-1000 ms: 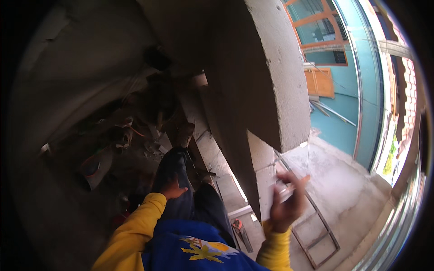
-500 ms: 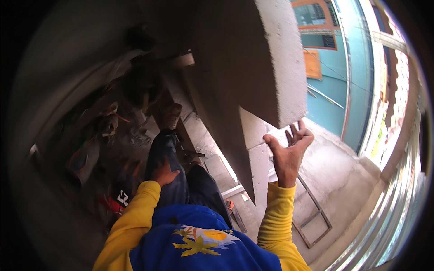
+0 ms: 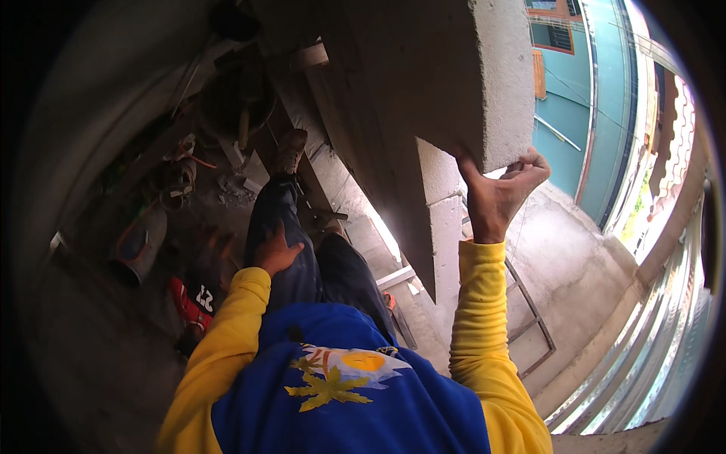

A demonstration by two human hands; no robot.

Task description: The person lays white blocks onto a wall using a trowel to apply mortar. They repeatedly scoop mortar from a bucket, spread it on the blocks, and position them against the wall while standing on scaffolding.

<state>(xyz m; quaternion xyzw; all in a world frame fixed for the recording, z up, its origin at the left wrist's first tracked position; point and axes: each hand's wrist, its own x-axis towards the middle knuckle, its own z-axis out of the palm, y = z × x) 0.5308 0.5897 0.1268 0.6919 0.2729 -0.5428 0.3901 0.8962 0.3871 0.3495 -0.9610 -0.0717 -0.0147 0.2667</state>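
A pale, rough-edged concrete block (image 3: 508, 83) stands at the top of the wall, its end face lit and its near side in shadow. My right hand (image 3: 501, 193) is closed on the block's near lower corner, thumb on the shaded side and fingers round the lit side. Below it, further pale blocks (image 3: 445, 219) with a thin joint line form the stepped wall end. My left hand (image 3: 278, 252) lies on my left thigh (image 3: 281, 208), fingers spread, holding nothing.
Down on the left, a person in a red and black shirt (image 3: 198, 301) is partly hidden in shadow. A dark bucket (image 3: 238, 106) and a tilted container (image 3: 140, 242) stand there. A metal frame (image 3: 541, 325) lies right of the wall; corrugated sheets (image 3: 628, 378) edge the lower right.
My right hand has come up against the block's corner and its fingers have closed round it. The view has shifted a little; my left hand stays on the thigh.
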